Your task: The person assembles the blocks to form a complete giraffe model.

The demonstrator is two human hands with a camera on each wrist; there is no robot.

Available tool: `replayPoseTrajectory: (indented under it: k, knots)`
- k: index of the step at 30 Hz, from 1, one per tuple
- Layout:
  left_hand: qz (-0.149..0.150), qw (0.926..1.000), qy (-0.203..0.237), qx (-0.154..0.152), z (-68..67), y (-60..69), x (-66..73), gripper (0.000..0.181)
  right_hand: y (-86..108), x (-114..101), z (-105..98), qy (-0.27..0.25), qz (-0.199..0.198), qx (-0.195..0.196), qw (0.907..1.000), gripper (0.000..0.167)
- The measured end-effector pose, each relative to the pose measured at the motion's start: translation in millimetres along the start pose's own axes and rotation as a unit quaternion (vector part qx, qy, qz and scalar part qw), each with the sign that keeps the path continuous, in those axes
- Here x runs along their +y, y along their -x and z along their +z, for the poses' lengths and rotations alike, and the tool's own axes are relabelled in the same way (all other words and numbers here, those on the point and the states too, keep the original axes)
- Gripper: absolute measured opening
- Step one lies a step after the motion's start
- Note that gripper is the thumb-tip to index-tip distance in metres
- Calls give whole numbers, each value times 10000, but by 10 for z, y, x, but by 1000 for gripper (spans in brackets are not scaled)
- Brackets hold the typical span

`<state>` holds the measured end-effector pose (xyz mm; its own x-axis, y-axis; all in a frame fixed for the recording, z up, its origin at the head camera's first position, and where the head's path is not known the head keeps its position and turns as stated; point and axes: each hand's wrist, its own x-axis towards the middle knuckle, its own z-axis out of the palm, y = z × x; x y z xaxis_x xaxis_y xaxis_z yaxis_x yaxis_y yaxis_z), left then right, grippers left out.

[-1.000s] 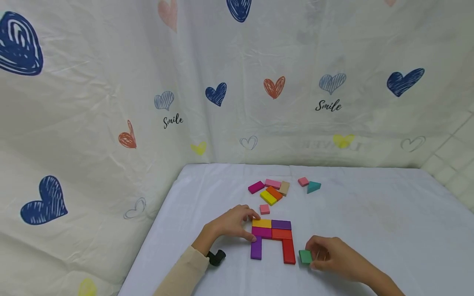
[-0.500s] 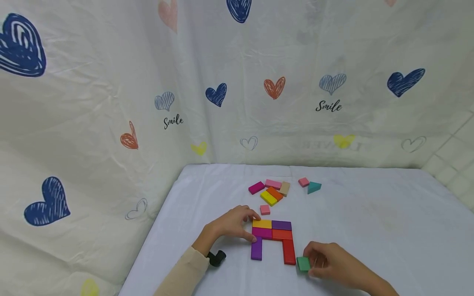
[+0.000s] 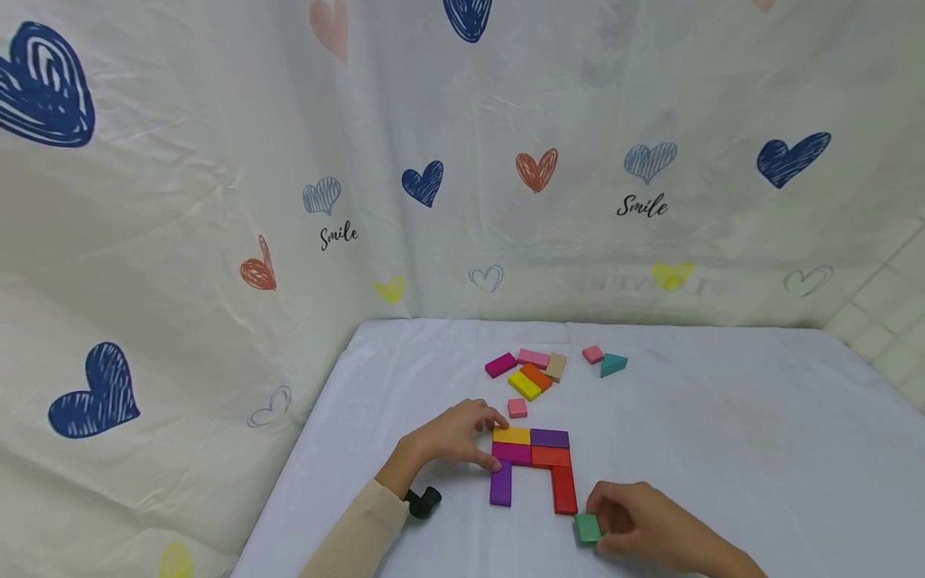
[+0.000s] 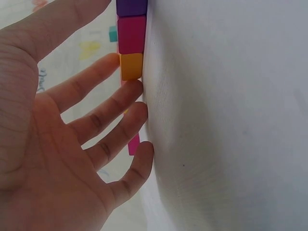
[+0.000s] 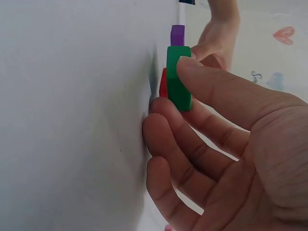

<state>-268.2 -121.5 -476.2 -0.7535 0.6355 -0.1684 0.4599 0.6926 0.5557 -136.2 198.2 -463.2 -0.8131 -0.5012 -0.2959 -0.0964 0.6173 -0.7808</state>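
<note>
The right hand (image 3: 643,518) pinches the green block (image 3: 587,529) between thumb and fingers, just beside the near end of the red bar (image 3: 564,490); whether block and bar touch, I cannot tell; leftward lies the violet bar (image 3: 501,486); the left hand (image 3: 450,433), fingers spread wide, has its thumb where that bar meets the magenta block (image 3: 511,453), a fingertip at the amber block (image 3: 511,436); beyond lies a pink block (image 3: 517,409), then a teal wedge (image 3: 613,365).
</note>
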Motion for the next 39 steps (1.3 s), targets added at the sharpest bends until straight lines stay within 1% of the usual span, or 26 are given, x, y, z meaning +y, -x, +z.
replayPoseTrajectory:
  k: [8, 18, 25, 31, 39]
  knots:
    - [-6, 10000, -71, 14, -2, 4, 7, 57, -58, -15, 55, 216, 171, 22, 9996, 26]
    - [-116, 9999, -60, 16, -27, 13, 44, 56, -132, -68, 140, 389, 613, 281, 9970, 34]
    - [-97, 9999, -29, 8, -25, 19, 55, 56, -143, -98, 126, 483, 923, 359, 9939, 38]
    - [-79, 10000, -22, -4, -18, 17, 43, 56, -157, -100, 121, 436, 875, 295, 9948, 36]
    - [-52, 10000, 7, 7, -19, 11, 31, 57, -192, -99, 124, 577, 797, 367, 9945, 35]
